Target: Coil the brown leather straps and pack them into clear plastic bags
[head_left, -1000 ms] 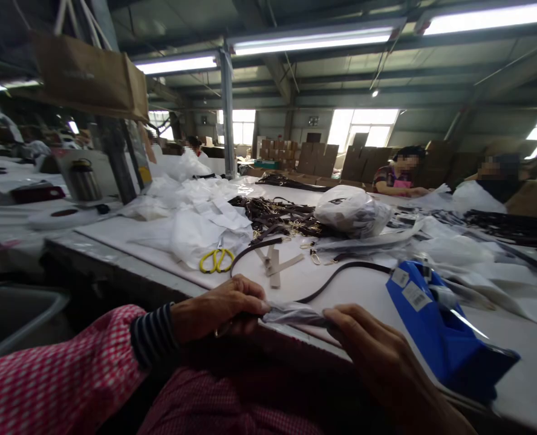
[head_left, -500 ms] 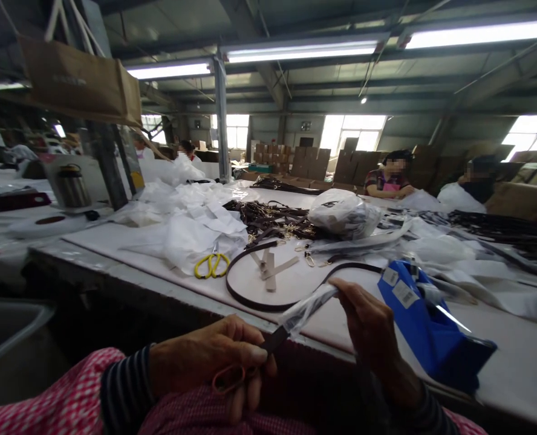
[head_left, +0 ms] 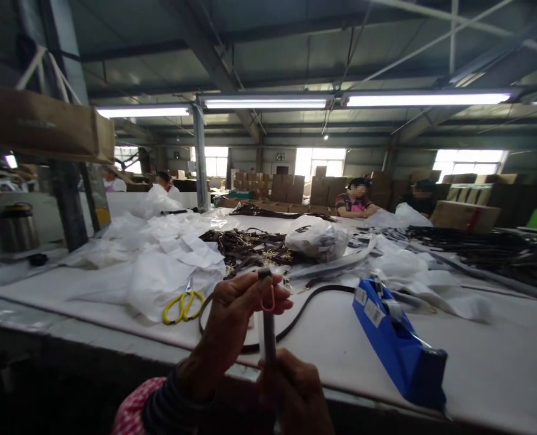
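Observation:
My left hand [head_left: 236, 314] is raised in front of me, its fingers pinched on the top end of a dark strap [head_left: 267, 329] in a clear plastic sleeve, with an orange rubber band [head_left: 268, 300] looped at the fingertips. The strap stands nearly upright. My right hand [head_left: 296, 393] is closed around its lower part, near the table's front edge. The rest of the dark strap [head_left: 316, 297] curves away across the white table [head_left: 477, 356] behind my hands.
A blue tape dispenser [head_left: 398, 344] stands at the right of my hands. Yellow scissors [head_left: 183, 305] lie on white plastic bags [head_left: 159, 266] at the left. A heap of dark straps [head_left: 245, 244] and a filled bag [head_left: 317, 237] lie further back. Other people sit at the far side.
My left hand rose from my lap to above the table edge, bringing the strap end upright. My right hand dropped below it and closed round the sleeve. The camera tilted upward.

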A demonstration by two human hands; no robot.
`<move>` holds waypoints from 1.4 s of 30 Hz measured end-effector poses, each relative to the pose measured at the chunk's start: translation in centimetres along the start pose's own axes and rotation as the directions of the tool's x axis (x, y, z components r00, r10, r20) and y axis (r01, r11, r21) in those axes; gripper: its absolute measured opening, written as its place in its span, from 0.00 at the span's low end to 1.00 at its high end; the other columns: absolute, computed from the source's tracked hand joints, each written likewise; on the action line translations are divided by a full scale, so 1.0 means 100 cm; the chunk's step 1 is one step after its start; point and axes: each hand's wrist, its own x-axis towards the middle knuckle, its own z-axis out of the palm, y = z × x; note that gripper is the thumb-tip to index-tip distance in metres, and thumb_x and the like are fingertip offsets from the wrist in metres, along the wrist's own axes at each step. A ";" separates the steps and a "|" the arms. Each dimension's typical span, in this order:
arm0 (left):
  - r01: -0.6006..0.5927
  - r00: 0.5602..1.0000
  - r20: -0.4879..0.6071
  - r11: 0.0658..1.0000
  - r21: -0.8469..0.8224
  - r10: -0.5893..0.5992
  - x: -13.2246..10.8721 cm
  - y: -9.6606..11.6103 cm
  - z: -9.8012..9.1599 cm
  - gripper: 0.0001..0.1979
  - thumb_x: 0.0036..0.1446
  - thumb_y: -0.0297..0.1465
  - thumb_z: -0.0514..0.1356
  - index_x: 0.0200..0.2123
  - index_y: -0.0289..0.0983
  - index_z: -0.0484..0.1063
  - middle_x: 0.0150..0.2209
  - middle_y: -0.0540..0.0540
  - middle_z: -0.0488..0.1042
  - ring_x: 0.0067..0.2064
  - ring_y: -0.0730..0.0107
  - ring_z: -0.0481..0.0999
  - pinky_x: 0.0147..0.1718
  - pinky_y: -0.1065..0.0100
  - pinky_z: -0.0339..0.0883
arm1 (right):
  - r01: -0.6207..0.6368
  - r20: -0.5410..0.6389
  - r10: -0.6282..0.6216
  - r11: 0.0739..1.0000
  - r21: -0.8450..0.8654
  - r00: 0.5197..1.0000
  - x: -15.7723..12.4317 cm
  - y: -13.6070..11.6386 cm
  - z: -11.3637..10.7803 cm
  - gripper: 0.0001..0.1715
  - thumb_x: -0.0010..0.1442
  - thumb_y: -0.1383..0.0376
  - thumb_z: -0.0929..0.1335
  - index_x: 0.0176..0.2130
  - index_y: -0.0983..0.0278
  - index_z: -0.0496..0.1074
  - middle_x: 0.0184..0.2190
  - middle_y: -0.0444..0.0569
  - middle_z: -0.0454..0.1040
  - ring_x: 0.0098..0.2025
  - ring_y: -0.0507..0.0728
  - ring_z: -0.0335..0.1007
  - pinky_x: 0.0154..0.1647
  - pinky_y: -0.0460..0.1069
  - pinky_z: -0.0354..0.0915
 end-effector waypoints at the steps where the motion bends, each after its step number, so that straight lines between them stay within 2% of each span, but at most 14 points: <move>1: -0.043 0.999 -0.019 0.995 0.091 0.045 0.004 -0.008 0.001 0.12 0.62 0.38 0.69 0.39 0.33 0.83 0.33 0.41 0.85 0.35 0.58 0.86 0.39 0.62 0.81 | -0.049 0.020 0.047 0.995 0.083 0.999 -0.004 0.003 0.006 0.27 0.61 0.43 0.72 0.35 0.66 0.77 0.22 0.45 0.74 0.22 0.50 0.65 0.24 0.44 0.57; 3: -0.152 0.988 0.031 0.936 0.318 0.150 0.006 -0.027 -0.004 0.13 0.66 0.38 0.65 0.41 0.34 0.83 0.35 0.40 0.84 0.37 0.57 0.86 0.40 0.62 0.80 | -0.135 0.060 0.125 0.965 0.224 0.990 -0.011 0.003 0.010 0.28 0.58 0.43 0.74 0.34 0.66 0.75 0.23 0.45 0.74 0.20 0.48 0.64 0.22 0.43 0.55; 5: -0.361 0.931 0.260 0.762 0.537 0.258 0.002 -0.043 -0.017 0.16 0.70 0.40 0.59 0.39 0.35 0.81 0.34 0.40 0.83 0.36 0.60 0.84 0.39 0.64 0.77 | -0.215 0.139 0.179 0.926 0.311 0.974 -0.015 -0.001 0.004 0.26 0.56 0.46 0.76 0.32 0.66 0.74 0.22 0.45 0.75 0.18 0.47 0.64 0.21 0.42 0.55; 8: -0.714 0.686 0.689 0.395 0.577 0.233 -0.006 -0.054 -0.039 0.25 0.70 0.50 0.54 0.39 0.35 0.78 0.32 0.40 0.79 0.33 0.60 0.78 0.37 0.64 0.71 | -0.284 0.285 0.187 0.893 0.350 0.940 -0.018 -0.011 -0.013 0.24 0.56 0.50 0.77 0.30 0.68 0.74 0.19 0.45 0.73 0.17 0.46 0.63 0.20 0.41 0.55; 10: -0.799 0.583 0.807 0.241 0.551 0.090 -0.010 -0.053 -0.048 0.26 0.69 0.53 0.52 0.42 0.35 0.75 0.34 0.39 0.78 0.34 0.59 0.76 0.36 0.64 0.67 | -0.318 0.347 0.192 0.878 0.357 0.918 -0.018 -0.016 -0.026 0.23 0.55 0.52 0.78 0.30 0.69 0.75 0.20 0.46 0.74 0.18 0.46 0.64 0.20 0.41 0.56; 15: -0.777 0.541 0.816 0.251 0.578 -0.203 -0.019 -0.035 -0.046 0.12 0.73 0.38 0.53 0.37 0.39 0.67 0.30 0.48 0.74 0.27 0.68 0.67 0.27 0.66 0.54 | -0.509 0.424 0.374 0.818 0.267 0.825 -0.018 -0.027 -0.049 0.20 0.55 0.55 0.78 0.36 0.70 0.77 0.19 0.41 0.71 0.14 0.44 0.60 0.15 0.39 0.55; 20: -0.755 0.575 0.770 0.184 0.630 -0.277 -0.026 -0.030 -0.047 0.12 0.73 0.38 0.54 0.36 0.39 0.66 0.31 0.48 0.74 0.29 0.68 0.67 0.30 0.66 0.52 | -0.519 0.420 0.428 0.845 0.128 0.800 -0.015 -0.042 -0.059 0.17 0.59 0.55 0.73 0.29 0.67 0.73 0.14 0.37 0.65 0.12 0.44 0.52 0.12 0.39 0.51; 23: -0.713 0.634 0.716 0.139 0.687 -0.292 -0.030 -0.032 -0.053 0.15 0.73 0.35 0.55 0.30 0.39 0.65 0.26 0.50 0.71 0.25 0.70 0.62 0.27 0.65 0.46 | -0.440 0.408 0.397 0.898 0.012 0.822 -0.013 -0.052 -0.067 0.16 0.63 0.53 0.71 0.35 0.65 0.72 0.15 0.34 0.63 0.13 0.45 0.50 0.13 0.40 0.48; 27: -0.379 0.754 0.503 0.347 0.858 -0.422 -0.037 -0.020 -0.049 0.23 0.75 0.41 0.50 0.26 0.38 0.64 0.23 0.52 0.67 0.23 0.74 0.61 0.25 0.69 0.48 | -0.127 0.329 0.173 0.979 -0.157 0.928 -0.011 -0.064 -0.081 0.18 0.62 0.57 0.74 0.47 0.62 0.71 0.22 0.34 0.64 0.22 0.47 0.56 0.21 0.41 0.52; 29: -0.100 0.757 0.387 0.492 0.865 -0.526 -0.041 -0.012 -0.041 0.26 0.73 0.48 0.49 0.27 0.38 0.66 0.22 0.52 0.67 0.22 0.75 0.62 0.24 0.72 0.51 | 0.016 0.275 0.064 0.959 -0.282 0.959 -0.011 -0.069 -0.084 0.13 0.64 0.57 0.73 0.43 0.62 0.72 0.27 0.37 0.67 0.27 0.49 0.60 0.27 0.43 0.57; 32: 0.250 0.734 0.280 0.630 0.735 -0.619 -0.045 -0.003 -0.030 0.29 0.68 0.55 0.52 0.27 0.37 0.68 0.18 0.53 0.65 0.19 0.76 0.60 0.19 0.73 0.51 | 0.231 0.232 -0.135 0.854 -0.465 0.963 -0.012 -0.071 -0.076 0.15 0.71 0.56 0.68 0.35 0.63 0.75 0.32 0.44 0.73 0.35 0.53 0.67 0.38 0.47 0.62; 34: 0.360 0.757 0.246 0.700 0.616 -0.606 -0.045 -0.001 -0.024 0.29 0.66 0.55 0.55 0.27 0.35 0.70 0.17 0.52 0.66 0.17 0.78 0.58 0.18 0.73 0.49 | 0.234 0.175 -0.173 0.863 -0.448 0.969 -0.014 -0.064 -0.063 0.21 0.73 0.54 0.65 0.34 0.63 0.76 0.33 0.45 0.73 0.36 0.54 0.68 0.41 0.47 0.63; 38: 0.446 0.844 0.173 0.843 0.299 -0.508 -0.040 0.009 -0.010 0.25 0.66 0.49 0.61 0.26 0.33 0.73 0.17 0.52 0.66 0.18 0.81 0.58 0.18 0.77 0.51 | 0.074 0.013 -0.073 0.978 -0.197 0.997 -0.024 -0.038 -0.032 0.32 0.73 0.43 0.58 0.39 0.63 0.75 0.24 0.43 0.67 0.28 0.53 0.64 0.30 0.46 0.63; 42: 0.372 0.926 0.058 0.928 0.018 -0.372 -0.027 0.038 0.010 0.18 0.62 0.41 0.68 0.28 0.31 0.76 0.20 0.52 0.68 0.19 0.82 0.61 0.18 0.80 0.57 | 0.136 -0.129 -0.174 0.956 -0.260 0.976 -0.034 -0.011 -0.017 0.33 0.66 0.36 0.63 0.47 0.58 0.77 0.27 0.48 0.71 0.31 0.59 0.68 0.33 0.50 0.69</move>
